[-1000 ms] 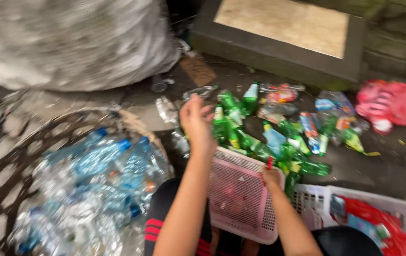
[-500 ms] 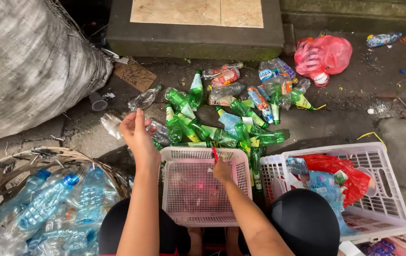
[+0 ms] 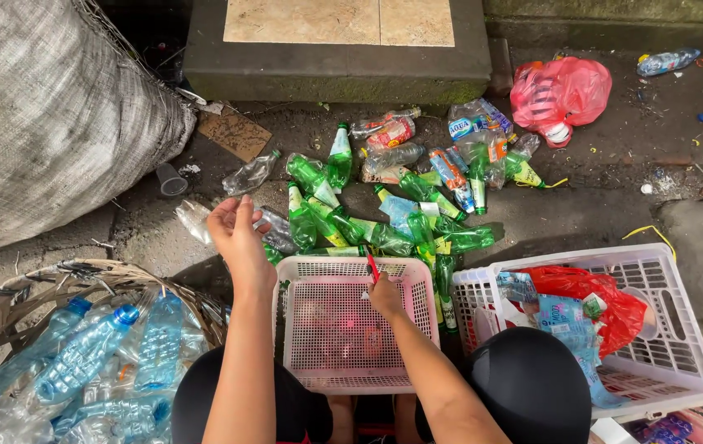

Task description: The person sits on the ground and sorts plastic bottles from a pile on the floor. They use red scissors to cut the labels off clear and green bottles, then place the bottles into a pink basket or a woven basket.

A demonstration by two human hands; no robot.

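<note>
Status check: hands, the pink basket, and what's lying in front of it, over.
Left hand open, empty. Right hand gripping red tool at pink basket rim. Green bottles piled ahead.

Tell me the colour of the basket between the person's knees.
The basket is pale pink, a perforated plastic one, seen in the head view, the only view given.

Wet ground (image 3: 581, 214) is carrying everything. Green bottles (image 3: 384, 222) are lying heaped just beyond the pink basket (image 3: 351, 325). White basket (image 3: 663, 329) is sitting right of it, wicker basket (image 3: 6, 304) left, red bag (image 3: 561, 94) far beyond.
</note>
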